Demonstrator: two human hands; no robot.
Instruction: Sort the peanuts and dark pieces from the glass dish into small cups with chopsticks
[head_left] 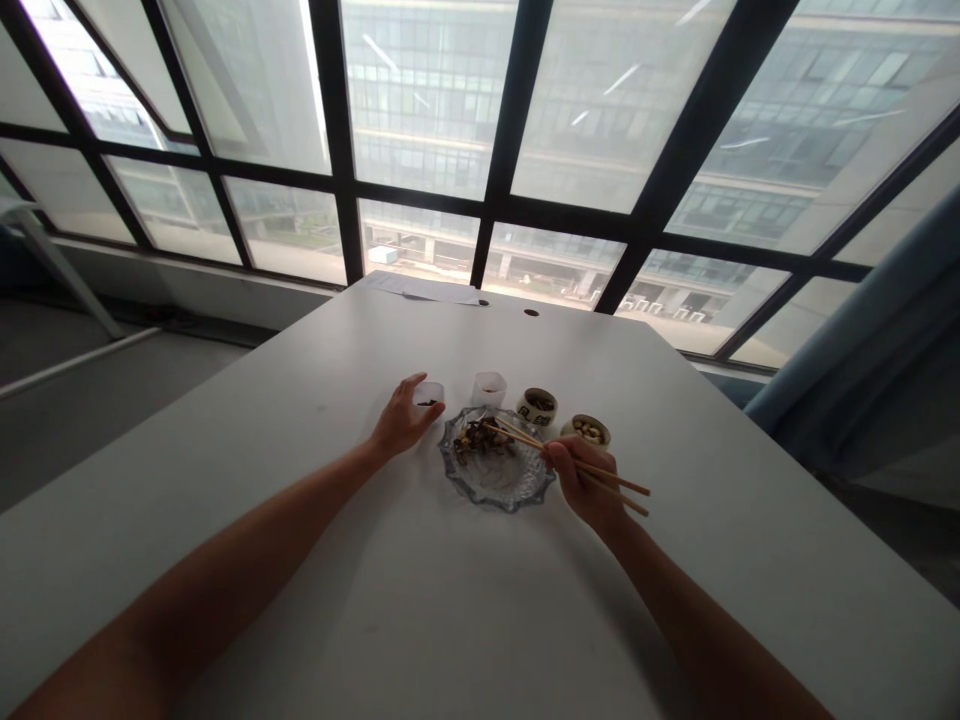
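My left hand (403,420) is wrapped round the side of a small translucent cup (429,393) that has some dark bits in it. In my right hand (583,478) is a pair of wooden chopsticks (611,478), their tips over a scalloped clear glass dish (499,495). Dark and yellowish dried pieces (476,440) lie in the dish's far left part, at the chopstick tips. Whether the tips grip a piece is too small to tell. Behind the dish stands a second translucent cup (490,390).
Two small ceramic cups stand behind the dish to the right: one with dark marks (537,407) and dark contents, one holding pale pieces (588,430). Papers (427,289) lie at the white table's (360,610) far end, before large windows. A blue curtain (862,350) hangs at right.
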